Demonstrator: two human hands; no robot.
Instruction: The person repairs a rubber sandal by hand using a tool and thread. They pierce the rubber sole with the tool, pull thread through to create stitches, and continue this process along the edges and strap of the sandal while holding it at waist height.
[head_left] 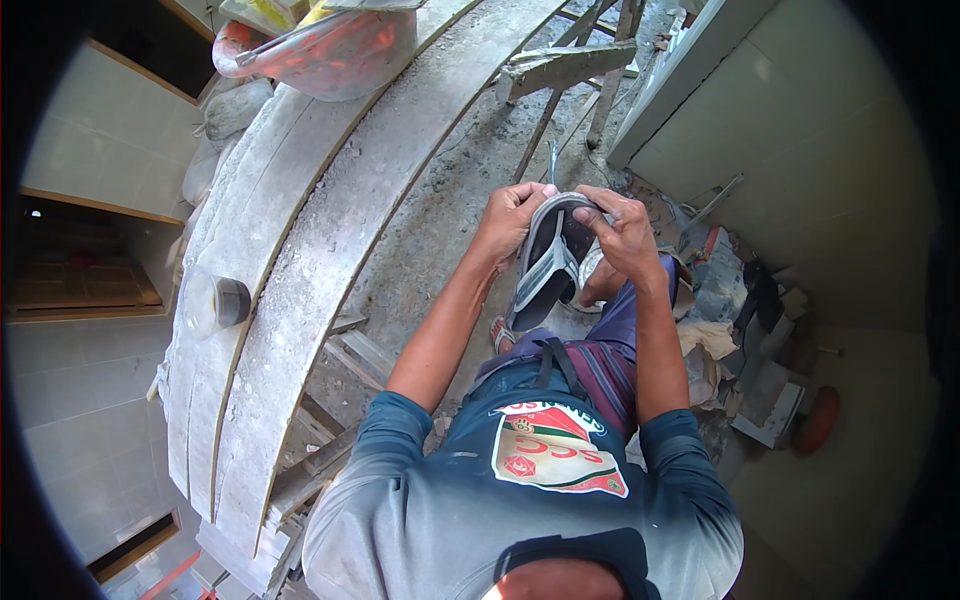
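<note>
A worn flip-flop [545, 285] with a dark sole and pale grey straps is held up in front of my body. My left hand [508, 222] is closed on its upper left edge, thumb and fingers pinching the rim. My right hand [622, 232] grips the upper right edge, its thumb near the front of the strap. A thin, shiny strip [552, 162] stands up just beyond my left fingertips; I cannot tell whether it is held. Below my right hand, a bare foot [600, 284] is partly hidden by the flip-flop. My other foot [502, 335] wears a sandal on the floor.
Dusty planks [330, 230] form a raised platform along my left. On them are a dirty orange helmet-like bowl [335, 60] and a clear plastic cup [215, 303] with dark contents. A wooden trestle [565, 72] stands ahead. Bags and debris [715, 290] lie by the right wall.
</note>
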